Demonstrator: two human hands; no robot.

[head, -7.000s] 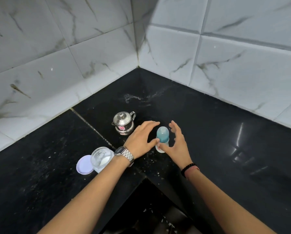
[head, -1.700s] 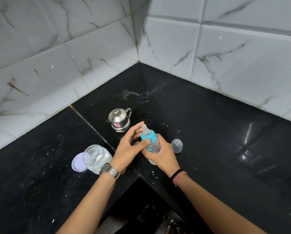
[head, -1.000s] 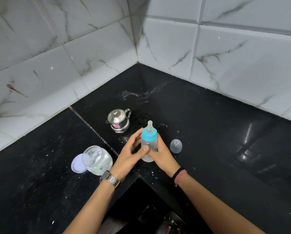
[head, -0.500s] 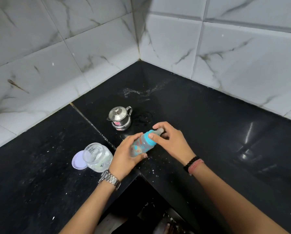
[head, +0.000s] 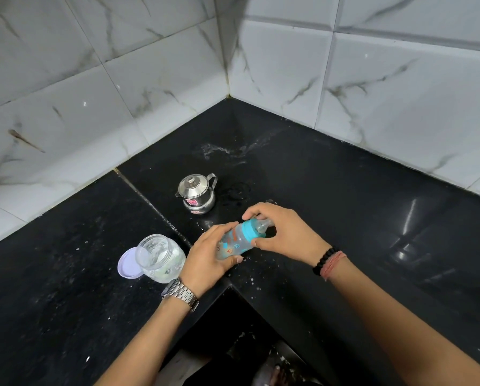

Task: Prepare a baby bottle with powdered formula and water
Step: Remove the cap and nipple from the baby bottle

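Sideways, bottle [head: 234, 240] between 2 gripping hands [head: 282, 232]

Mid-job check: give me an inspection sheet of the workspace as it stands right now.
Surface: black counter, white specks, a wet smear near the corner.
Job's things: bottle tilted, blue collar and nipple on; open jar with white powder, its lid beside it; steel kettle, lidded.
Clutter: nothing seen.
Hands: left hand grips the bottle body; right hand holds the collar end.
Cables: nothing seen.
Surroundings: marble-look wall tiles.
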